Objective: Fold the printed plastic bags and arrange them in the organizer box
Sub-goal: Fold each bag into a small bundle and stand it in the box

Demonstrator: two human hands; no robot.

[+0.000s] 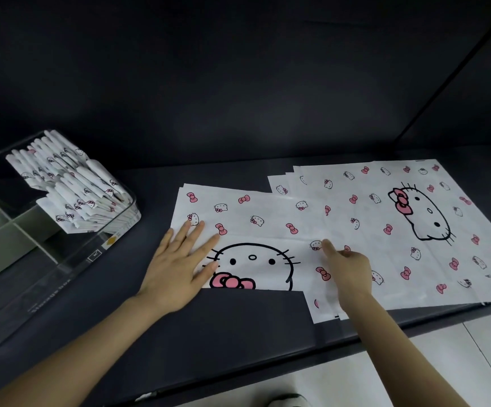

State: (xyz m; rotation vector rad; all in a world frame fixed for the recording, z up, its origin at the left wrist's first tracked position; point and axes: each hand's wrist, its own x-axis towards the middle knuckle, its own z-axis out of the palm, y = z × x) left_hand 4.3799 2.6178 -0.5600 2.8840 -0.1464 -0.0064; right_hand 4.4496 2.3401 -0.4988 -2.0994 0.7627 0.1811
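Observation:
A white plastic bag (256, 227) printed with cat faces and pink bows lies folded over on the dark table in front of me. My left hand (179, 265) presses flat on its left part with straight, spread fingers. My right hand (347, 268) rests on the bag's right end, index finger stretched forward on the plastic and the other fingers curled under. A stack of unfolded bags (408, 230) of the same print lies to the right. At the left stands a clear organizer box (97, 254), with several folded bags (73, 186) upright in its far compartment.
The dark table (238, 333) ends at a front edge near me, with pale floor tiles (414, 371) beyond it at lower right. A dark wall rises behind the table. The organizer box's near compartments show bare dividers.

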